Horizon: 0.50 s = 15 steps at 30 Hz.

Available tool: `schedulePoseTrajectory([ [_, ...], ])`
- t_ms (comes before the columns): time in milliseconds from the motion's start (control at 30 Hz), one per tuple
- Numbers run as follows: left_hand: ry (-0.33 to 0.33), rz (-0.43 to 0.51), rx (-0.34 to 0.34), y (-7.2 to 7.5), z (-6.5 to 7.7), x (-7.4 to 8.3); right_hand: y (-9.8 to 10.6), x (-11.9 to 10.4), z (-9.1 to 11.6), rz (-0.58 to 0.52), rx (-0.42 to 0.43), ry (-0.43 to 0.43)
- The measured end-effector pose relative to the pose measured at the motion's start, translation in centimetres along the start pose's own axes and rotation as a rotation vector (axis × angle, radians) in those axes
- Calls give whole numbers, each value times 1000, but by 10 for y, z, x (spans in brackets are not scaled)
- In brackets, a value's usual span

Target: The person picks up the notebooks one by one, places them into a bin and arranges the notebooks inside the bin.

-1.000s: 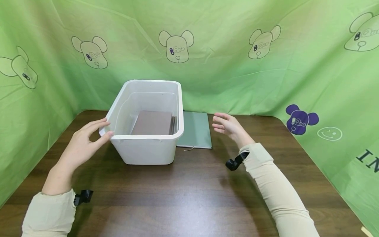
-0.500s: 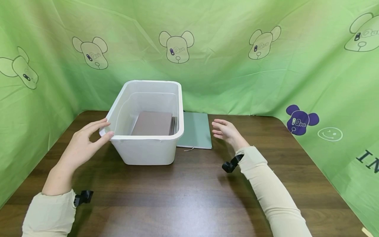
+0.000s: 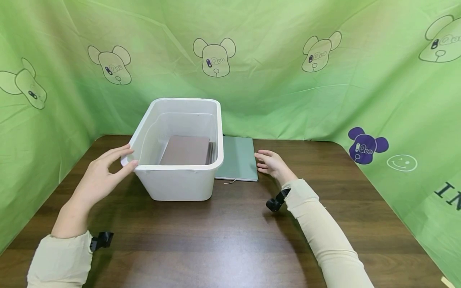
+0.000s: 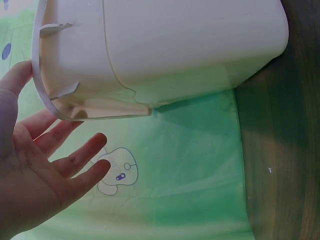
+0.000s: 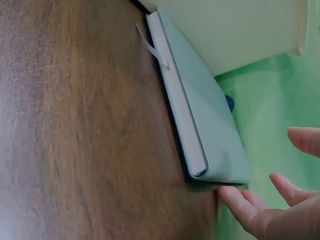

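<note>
A white plastic bin (image 3: pixel 180 182) stands left of the table's middle. My left hand (image 3: pixel 99 174) touches the rim at its near left corner, thumb on the front side and fingers along the left. In the left wrist view the left hand's (image 4: pixel 55 160) ring and little fingers extend past the rim. A pale green hardcover notebook (image 3: pixel 239 160) lies flat to the bin's right, partly hidden behind it. My right hand (image 3: pixel 273 165) is at the notebook's right edge, fingers loosely spread. In the right wrist view, its fingertips (image 5: pixel 231 196) are right by the notebook's (image 5: pixel 210 115) spine end.
Inside the bin a brownish-mauve book (image 3: pixel 185 150) lies flat, with thin upright edges of something (image 3: pixel 212 153) beside it. A ribbon marker (image 3: pixel 230 181) sticks out of the notebook. Green printed cloth (image 3: pixel 266 96) hangs behind and beside the wooden table (image 3: pixel 201 244).
My right hand has come down and slightly left, to the notebook's right edge. The left hand stays on the bin's corner; bin and notebook have not moved.
</note>
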<state>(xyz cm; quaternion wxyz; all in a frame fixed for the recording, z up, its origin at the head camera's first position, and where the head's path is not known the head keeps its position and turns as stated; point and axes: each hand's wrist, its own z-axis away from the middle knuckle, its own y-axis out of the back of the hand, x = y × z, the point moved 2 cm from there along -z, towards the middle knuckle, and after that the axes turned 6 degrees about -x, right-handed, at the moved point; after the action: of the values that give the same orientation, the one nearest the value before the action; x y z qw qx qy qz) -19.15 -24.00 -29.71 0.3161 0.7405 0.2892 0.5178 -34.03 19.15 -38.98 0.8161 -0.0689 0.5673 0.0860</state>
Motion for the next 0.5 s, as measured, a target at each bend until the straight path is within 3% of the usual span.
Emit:
schedulePoseTrajectory([
  [500,7,-1,-9,1,0,0,-5,-1,-7,17,-5,-65],
])
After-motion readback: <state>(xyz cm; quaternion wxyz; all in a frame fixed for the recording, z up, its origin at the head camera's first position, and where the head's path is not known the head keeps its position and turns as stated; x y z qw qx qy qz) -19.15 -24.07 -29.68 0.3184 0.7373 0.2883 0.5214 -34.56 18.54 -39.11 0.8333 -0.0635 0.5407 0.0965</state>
